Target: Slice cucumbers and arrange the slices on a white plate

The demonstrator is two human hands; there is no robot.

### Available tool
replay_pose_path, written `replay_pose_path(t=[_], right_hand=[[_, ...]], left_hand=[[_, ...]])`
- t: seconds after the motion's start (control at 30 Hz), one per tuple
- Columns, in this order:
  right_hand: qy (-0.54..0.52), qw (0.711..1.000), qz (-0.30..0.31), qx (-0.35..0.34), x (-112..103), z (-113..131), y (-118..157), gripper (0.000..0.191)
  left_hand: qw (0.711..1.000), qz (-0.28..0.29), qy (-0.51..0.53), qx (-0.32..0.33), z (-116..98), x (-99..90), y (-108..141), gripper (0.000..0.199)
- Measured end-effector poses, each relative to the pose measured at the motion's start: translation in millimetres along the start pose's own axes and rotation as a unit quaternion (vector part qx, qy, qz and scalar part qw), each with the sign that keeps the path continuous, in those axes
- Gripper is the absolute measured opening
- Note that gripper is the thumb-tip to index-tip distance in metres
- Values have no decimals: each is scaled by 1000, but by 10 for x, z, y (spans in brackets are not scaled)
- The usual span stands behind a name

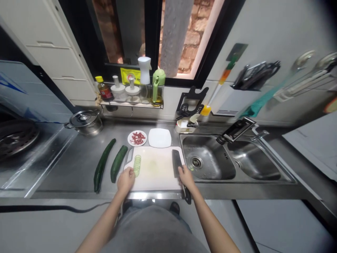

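A row of overlapping cucumber slices [137,164] lies near the left side of the white cutting board [160,181]. My left hand [126,180] is at the near end of that row, fingers curled together, its fingertips against the slices. On the board's right side rests a dark-bladed kitchen knife [176,162], its black handle reaching past the near edge. My right hand [186,176] is closed on it where blade and handle meet. Left of the board lie a shorter cucumber [118,163] and a long whole cucumber [103,167].
Behind the board stand a small plate of chopped red pieces [137,138] and a white square plate [159,137]. A double sink [210,177] adjoins on the right; green scraps [190,168] lie at its edge. A lidded pot [86,122] and a condiment shelf [131,104] are further back.
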State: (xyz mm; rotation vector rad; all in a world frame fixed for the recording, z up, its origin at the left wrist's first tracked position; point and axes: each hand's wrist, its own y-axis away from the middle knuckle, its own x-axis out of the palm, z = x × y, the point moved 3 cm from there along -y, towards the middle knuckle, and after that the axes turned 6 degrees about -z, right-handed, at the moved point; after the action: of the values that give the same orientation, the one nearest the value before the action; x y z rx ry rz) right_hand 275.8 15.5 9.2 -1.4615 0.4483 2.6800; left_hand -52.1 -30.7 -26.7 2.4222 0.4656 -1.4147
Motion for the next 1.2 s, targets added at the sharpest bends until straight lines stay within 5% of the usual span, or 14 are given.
replay_pose_path(t=[0.2, 0.37, 0.53, 0.7, 0.9, 1.2], right_hand=[[-15, 999, 19, 47, 39, -22, -114, 39], [72, 997, -26, 22, -9, -41, -150, 34], [144, 988, -53, 8, -62, 5, -114, 34], [206, 978, -13, 40, -90, 76, -95, 42], [234, 972, 13, 16, -68, 72, -140, 34], [237, 971, 16, 9, -60, 102, -221, 31]], left_hand=[[999, -27, 35, 14, 8, -24, 0, 15], [994, -61, 73, 48, -193, -30, -66, 14], [991, -43, 110, 68, -615, 68, -273, 20], [991, -20, 125, 41, -937, 187, -566, 27], [994, 25, 105, -18, -1091, 325, -874, 36], [996, 40, 79, -7, -1213, 504, -1217, 37]])
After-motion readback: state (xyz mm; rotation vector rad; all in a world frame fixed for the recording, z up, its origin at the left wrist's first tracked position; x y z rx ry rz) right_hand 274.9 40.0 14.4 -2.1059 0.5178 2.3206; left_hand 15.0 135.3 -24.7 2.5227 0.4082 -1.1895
